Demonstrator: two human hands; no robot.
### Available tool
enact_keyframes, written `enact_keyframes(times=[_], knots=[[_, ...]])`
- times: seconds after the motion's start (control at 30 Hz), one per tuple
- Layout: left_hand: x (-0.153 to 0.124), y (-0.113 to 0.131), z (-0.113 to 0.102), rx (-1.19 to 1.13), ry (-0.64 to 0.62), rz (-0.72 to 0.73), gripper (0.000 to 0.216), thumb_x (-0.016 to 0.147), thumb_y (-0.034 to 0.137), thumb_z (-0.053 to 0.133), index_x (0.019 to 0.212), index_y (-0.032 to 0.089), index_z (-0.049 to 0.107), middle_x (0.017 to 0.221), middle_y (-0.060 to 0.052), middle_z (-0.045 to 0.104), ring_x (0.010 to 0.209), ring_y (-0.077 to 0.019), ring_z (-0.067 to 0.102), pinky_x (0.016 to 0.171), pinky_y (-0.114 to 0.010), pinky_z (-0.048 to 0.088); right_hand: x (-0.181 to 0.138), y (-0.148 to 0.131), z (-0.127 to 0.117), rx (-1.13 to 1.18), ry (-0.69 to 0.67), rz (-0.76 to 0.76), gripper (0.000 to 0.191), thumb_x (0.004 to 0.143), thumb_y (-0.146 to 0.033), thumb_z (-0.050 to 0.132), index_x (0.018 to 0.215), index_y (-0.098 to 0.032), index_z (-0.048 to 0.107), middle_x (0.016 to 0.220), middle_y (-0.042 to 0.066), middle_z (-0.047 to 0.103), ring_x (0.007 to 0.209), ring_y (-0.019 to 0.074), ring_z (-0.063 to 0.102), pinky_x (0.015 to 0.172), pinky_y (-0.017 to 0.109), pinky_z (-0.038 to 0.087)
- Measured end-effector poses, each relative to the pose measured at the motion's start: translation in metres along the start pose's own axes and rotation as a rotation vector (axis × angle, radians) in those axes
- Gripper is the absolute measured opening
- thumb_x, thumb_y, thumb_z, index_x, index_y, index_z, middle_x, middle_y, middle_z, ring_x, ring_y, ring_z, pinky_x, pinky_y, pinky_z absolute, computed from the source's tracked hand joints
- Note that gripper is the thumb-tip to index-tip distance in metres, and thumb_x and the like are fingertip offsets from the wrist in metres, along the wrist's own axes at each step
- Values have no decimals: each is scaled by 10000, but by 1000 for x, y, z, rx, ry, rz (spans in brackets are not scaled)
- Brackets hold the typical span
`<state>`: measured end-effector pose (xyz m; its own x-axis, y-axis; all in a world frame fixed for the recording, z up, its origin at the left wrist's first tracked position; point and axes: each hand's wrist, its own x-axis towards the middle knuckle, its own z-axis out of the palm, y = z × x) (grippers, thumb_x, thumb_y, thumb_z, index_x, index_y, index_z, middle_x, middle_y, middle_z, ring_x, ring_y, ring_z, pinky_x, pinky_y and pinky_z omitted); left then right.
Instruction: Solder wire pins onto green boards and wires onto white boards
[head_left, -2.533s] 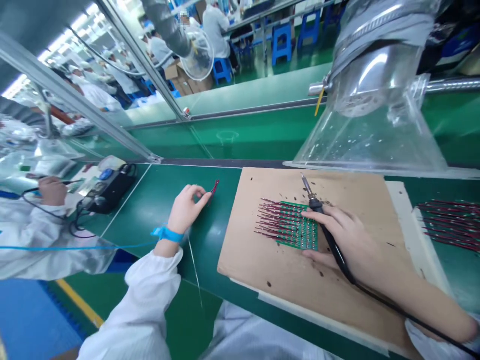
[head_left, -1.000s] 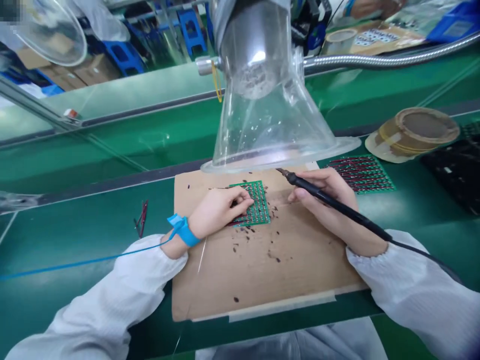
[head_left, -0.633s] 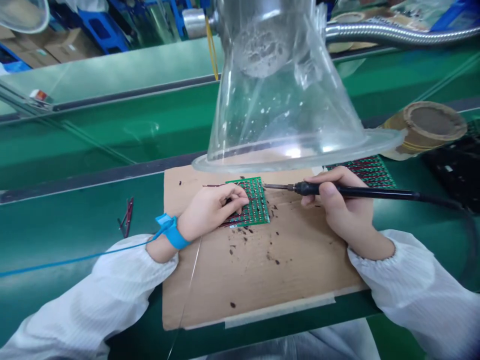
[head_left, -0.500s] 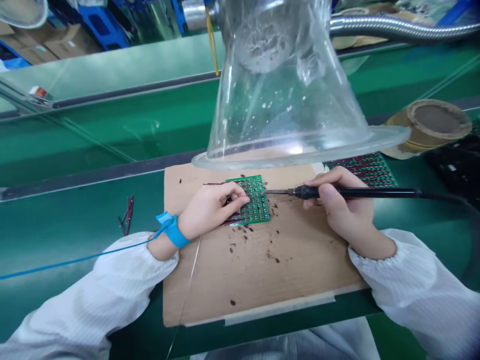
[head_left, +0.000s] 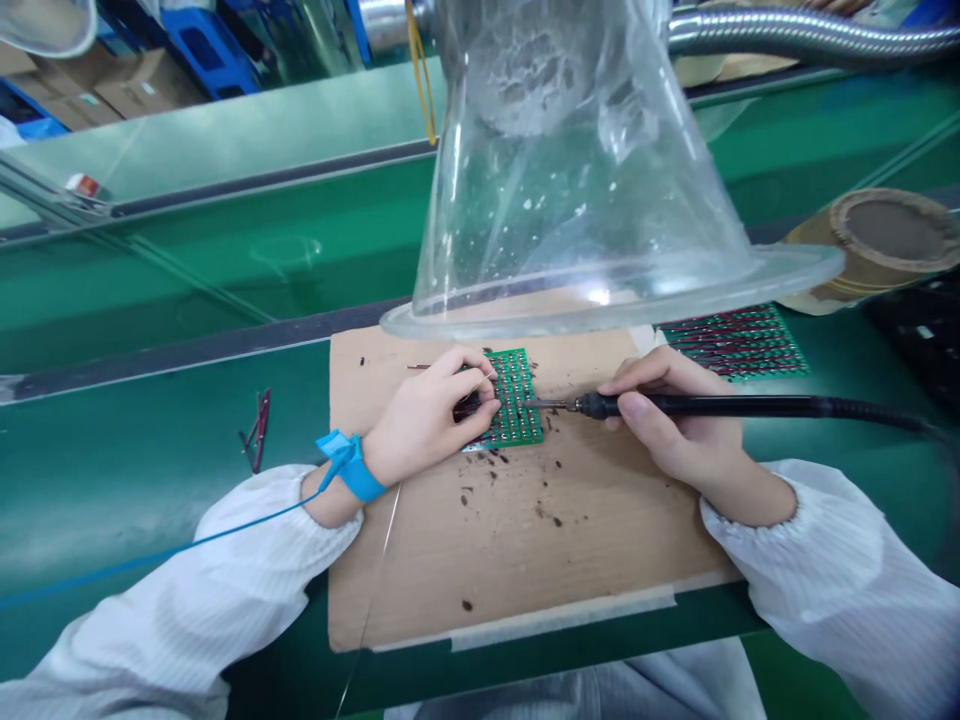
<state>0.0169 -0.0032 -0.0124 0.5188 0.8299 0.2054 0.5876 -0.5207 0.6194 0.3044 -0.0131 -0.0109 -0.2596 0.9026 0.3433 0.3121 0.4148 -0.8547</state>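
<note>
One green circuit board (head_left: 516, 398) lies on a cardboard sheet (head_left: 420, 570), partly beneath my left hand (head_left: 420, 420), the nearer one; whether its bent fingers pinch anything, I cannot tell. My right hand (head_left: 679, 420) grips a soldering iron (head_left: 765, 406), its length sideways, tip over the board's right side. Distant cardboard boxes (head_left: 150, 85) hide their contents.

Clear plastic hood (head_left: 585, 220) at top centre, yellow loop (head_left: 420, 75) hanging to its left, ridged metal hose (head_left: 810, 30) reaching the right edge, round tub (head_left: 874, 250) near a black object (head_left: 919, 335), blue stool (head_left: 210, 55) beside cardboard boxes (head_left: 146, 85) at upper left
</note>
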Motion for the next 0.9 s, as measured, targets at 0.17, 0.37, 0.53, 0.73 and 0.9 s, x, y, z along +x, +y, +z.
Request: enact_keyframes(times=[0.17, 0.37, 0.53, 0.73, 0.9], knots=[[0, 0, 2, 40, -7, -25, 121, 966, 193, 658, 852, 187, 617, 1174, -37, 671, 917, -144, 674, 782, -279, 520, -1, 2, 0, -16, -17, -12, 124, 991, -391, 660, 963, -280, 706, 795, 19, 734, 575, 158, 647, 492, 319, 494], [0, -1, 4, 23, -1, -41, 125, 955, 173, 670, 848, 185, 606, 1173, -27, 675, 945, -145, 681, 776, -274, 506, 1, 4, 1, -36, -39, -52, 82, 997, -338, 662, 981, -272, 709, 789, 10, 731, 615, 144, 669, 524, 280, 505], [0, 0, 5, 13, -4, -59, 126, 958, 178, 664, 846, 187, 606, 1178, -28, 677, 962, -152, 686, 775, -275, 514, 1, 4, 1, -55, -62, -66, 50, 995, -292, 658, 988, -276, 704, 777, 0, 724, 624, 147, 681, 546, 283, 512], [0, 0, 5, 12, 7, -63, 129, 955, 175, 670, 844, 187, 607, 1171, -22, 674, 958, -148, 685, 775, -277, 511, 2, 5, 0, -63, -77, -77, 43, 984, -270, 666, 988, -273, 708, 804, -1, 730, 634, 147, 691, 557, 285, 518], [-1, 0, 5, 19, 2, -61, 127, 951, 171, 672, 844, 190, 606, 1171, -25, 676, 953, -152, 686, 770, -278, 513, 1, 5, 0, -66, -85, -77, 39, 981, -257, 669, 986, -270, 705, 794, -7, 720, 634, 136, 687, 554, 274, 510]])
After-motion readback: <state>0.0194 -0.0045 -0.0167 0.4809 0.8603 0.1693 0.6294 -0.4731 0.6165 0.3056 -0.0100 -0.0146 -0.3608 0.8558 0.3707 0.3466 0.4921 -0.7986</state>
